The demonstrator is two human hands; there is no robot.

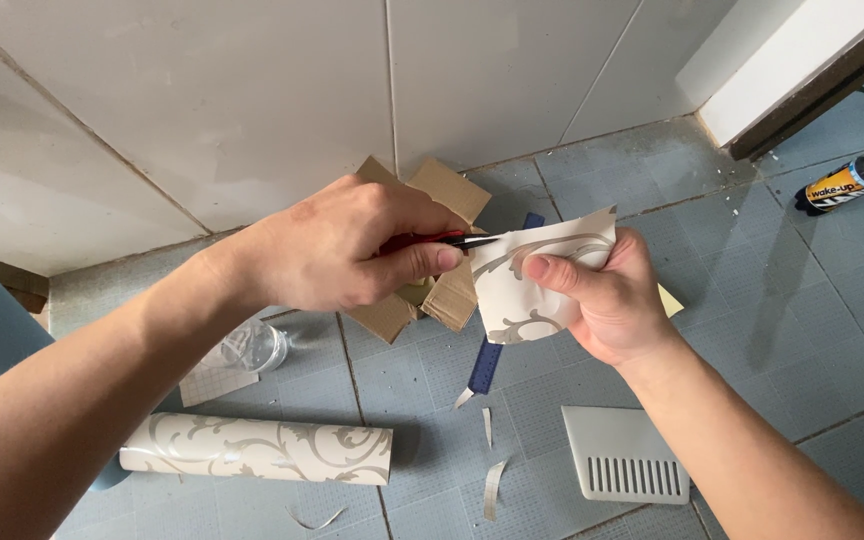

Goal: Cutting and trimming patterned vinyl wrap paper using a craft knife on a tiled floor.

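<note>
Your left hand (337, 250) is clenched around a small cutter (442, 240) with a red handle, its dark tip meeting the top edge of the paper scrap (527, 285). Your right hand (607, 300) pinches that scrap between thumb and fingers, holding it up in the air above the blue tiled floor (812, 330), in front of the white wall tiles (252, 100).

The likeliest trouble is the blade: your right thumb lies just beside the line of the tip, so a slip along the edge could run the blade onto it. The scrap also hangs unsupported (nothing firm lies behind it), so it may buckle or tear rather than part cleanly.

The scrap itself is cream paper with a grey scrolling leaf pattern, curled at its lower edge and a little ragged in outline. It matches the roll (257, 450) lying on the floor near your left forearm. Thin trimmings (492, 485) lie scattered below, near a white plastic smoother (627, 455), and a folded piece of cardboard (442, 290) sits behind your hands against the wall.
</note>
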